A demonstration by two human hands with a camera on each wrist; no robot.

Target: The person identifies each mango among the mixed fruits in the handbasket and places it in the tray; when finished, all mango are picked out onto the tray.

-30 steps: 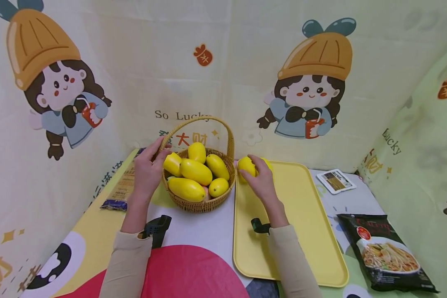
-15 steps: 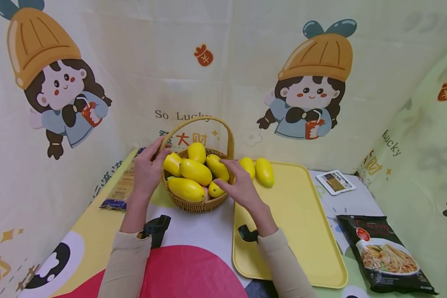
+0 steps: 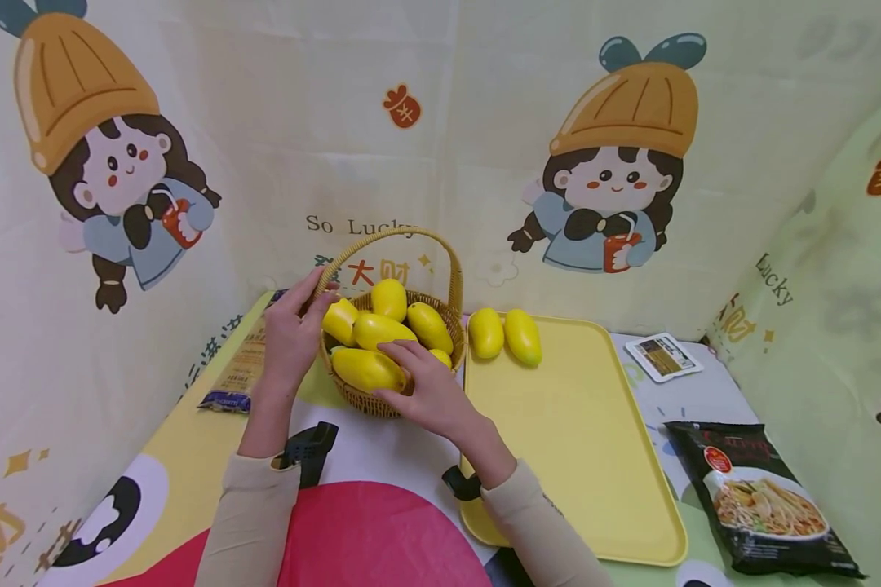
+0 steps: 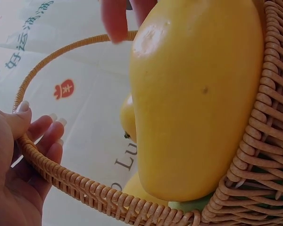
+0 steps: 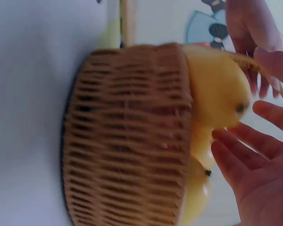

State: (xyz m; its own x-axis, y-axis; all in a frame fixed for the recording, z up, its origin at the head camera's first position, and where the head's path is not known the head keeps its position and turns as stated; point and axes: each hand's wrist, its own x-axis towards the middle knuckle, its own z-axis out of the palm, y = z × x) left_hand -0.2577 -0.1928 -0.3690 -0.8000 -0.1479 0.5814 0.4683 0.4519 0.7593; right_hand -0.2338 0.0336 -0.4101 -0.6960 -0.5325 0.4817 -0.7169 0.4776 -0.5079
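Observation:
A wicker basket (image 3: 367, 403) piled with several yellow mangoes stands at the back of the table. My left hand (image 3: 290, 338) grips the left side of its arched handle (image 3: 454, 281); in the left wrist view the thumb and fingers curl round the cane. Over the basket's front right rim, my right hand (image 3: 435, 393) is at the front mango (image 3: 363, 370), fingers spread and loosely bent. The right wrist view has that mango (image 5: 219, 89) beside the fingertips; whether they touch it I cannot tell. Two more mangoes (image 3: 523, 337) lie side by side on a yellow tray (image 3: 573, 440).
A black noodle packet (image 3: 767, 501) lies right of the tray, with a small white packet (image 3: 663, 357) behind it. A brown and blue bag (image 3: 238, 371) lies left of the basket. Printed cloth walls (image 3: 484, 163) close off the back and sides.
My right hand has left the mangoes on the tray and moved left, across the basket's right side to the front mango. My left hand stays on the handle.

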